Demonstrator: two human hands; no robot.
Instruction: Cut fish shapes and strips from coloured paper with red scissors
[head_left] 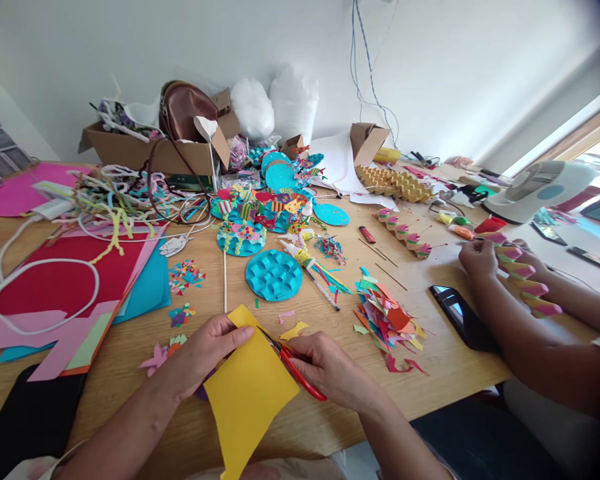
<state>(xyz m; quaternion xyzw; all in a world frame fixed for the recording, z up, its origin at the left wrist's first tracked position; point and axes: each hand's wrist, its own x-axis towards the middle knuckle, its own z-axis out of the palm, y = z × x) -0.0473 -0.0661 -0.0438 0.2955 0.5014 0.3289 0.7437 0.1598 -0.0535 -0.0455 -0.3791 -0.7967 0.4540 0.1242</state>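
A yellow sheet of paper (253, 390) with curved edges hangs over the table's front edge. My left hand (215, 347) pinches its upper part, the thumb on top. My right hand (325, 367) is closed round the red handles of a pair of scissors (303, 379), whose blades point up and left and meet the paper's upper right edge. Just beyond my hands lie a yellow scrap (294, 331) and a round blue disc of woven-looking relief (273, 275). Pink paper shapes (155, 360) are partly behind my left forearm.
Colored paper sheets (87, 273) lie left, above a black phone (30, 417). Paper scraps (387, 313) are piled right of center. At the right, another person's hands (480, 259) hold a painted egg-carton strip (525, 273), near a phone (457, 310). Boxes (145, 152) stand behind.
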